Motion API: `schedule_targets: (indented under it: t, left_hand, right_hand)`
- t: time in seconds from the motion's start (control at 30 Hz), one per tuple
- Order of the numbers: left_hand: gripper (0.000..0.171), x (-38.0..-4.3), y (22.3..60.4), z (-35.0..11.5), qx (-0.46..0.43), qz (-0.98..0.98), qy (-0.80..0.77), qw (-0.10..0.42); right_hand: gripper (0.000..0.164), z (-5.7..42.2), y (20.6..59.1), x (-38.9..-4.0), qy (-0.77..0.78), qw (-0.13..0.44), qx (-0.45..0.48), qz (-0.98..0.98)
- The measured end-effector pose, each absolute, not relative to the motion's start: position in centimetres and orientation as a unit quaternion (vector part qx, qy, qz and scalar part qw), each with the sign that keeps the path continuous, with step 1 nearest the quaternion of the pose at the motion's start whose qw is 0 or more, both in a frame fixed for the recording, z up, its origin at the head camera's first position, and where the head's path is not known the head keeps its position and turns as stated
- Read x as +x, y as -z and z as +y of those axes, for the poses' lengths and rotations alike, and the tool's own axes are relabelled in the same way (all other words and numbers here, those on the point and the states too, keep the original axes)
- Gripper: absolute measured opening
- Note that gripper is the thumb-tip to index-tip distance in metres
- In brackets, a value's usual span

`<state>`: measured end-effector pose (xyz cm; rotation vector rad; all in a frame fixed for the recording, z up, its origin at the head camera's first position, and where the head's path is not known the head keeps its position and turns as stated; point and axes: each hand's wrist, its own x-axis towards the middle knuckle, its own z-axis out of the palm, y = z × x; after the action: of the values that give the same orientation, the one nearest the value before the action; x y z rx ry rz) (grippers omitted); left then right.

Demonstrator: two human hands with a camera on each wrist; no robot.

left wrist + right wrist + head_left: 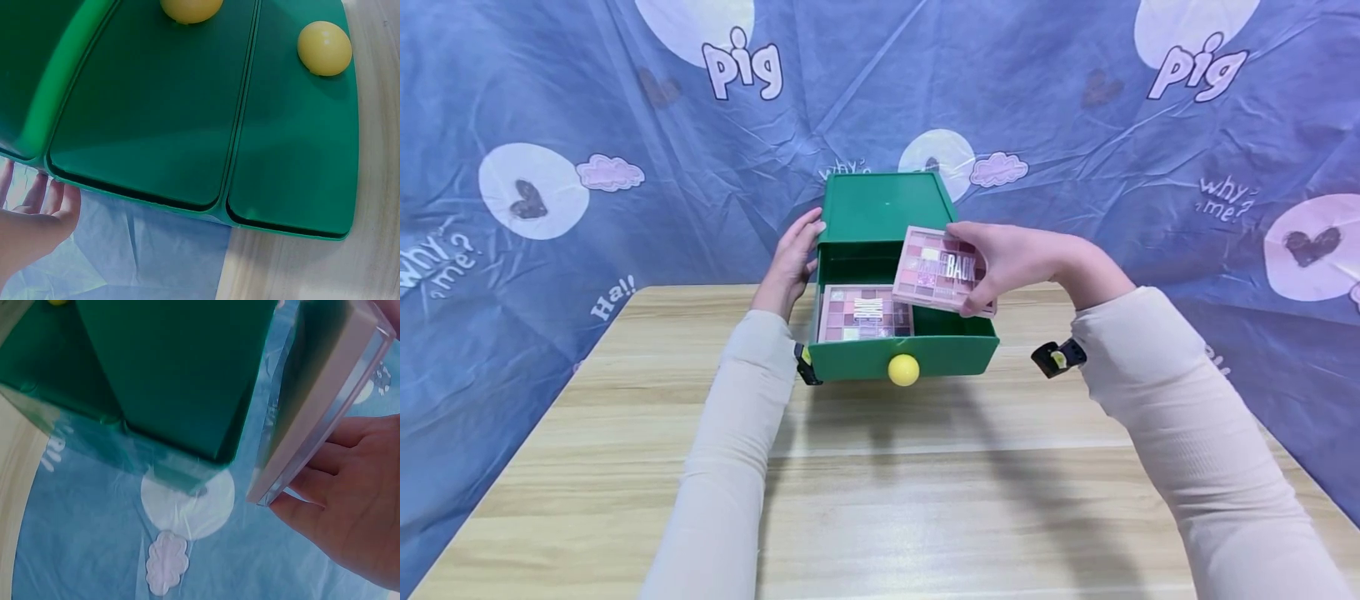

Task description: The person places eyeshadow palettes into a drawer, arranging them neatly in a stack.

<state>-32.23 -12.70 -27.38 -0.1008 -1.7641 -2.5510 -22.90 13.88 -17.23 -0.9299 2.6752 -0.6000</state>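
A green drawer cabinet (pixel 887 207) stands at the back of the table with its top drawer (pixel 951 357) pulled out. My left hand (pixel 792 260) rests against the cabinet's left side; in the left wrist view its fingertips touch the edge there. Over the right part of the drawer, my right hand (pixel 1018 254) grips a pink eyeshadow palette (pixel 934 265) by its right side, fingers at the far edge and thumb at the near one. The palette is tilted, its printed lid toward the head camera. A second pink palette (pixel 850 312) lies inside the drawer, on the left.
A yellow round knob (pixel 903 370) sticks out from the drawer front. Lower drawer fronts with yellow knobs (pixel 325 49) show in the left wrist view. Behind the wooden table (pixel 880 500) hangs a blue printed cloth (pixel 625 92).
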Motion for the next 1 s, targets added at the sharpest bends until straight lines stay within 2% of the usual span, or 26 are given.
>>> schedule_targets:
  t: [0.13,0.6,0.83,1.0]
  left_hand:
    - [0.045,-32.2,27.4,-12.6,-0.032,-0.568,0.822,0.018]
    - [0.046,-32.3,27.5,-12.7,-0.031,-0.565,0.824,0.022]
    - [0.045,-32.3,27.5,-12.6,-0.029,-0.564,0.825,0.024]
    - [0.045,-32.3,27.5,-12.5,-0.028,-0.563,0.825,0.025]
  right_hand:
    - [0.086,13.3,17.6,-23.0,0.204,0.126,-0.318,0.918]
    - [0.08,10.5,18.8,-23.4,0.191,0.128,-0.365,0.902]
    - [0.087,9.3,19.6,-23.6,0.171,0.142,-0.363,0.905]
    - [0.077,8.5,20.3,-23.9,0.16,0.141,-0.386,0.898]
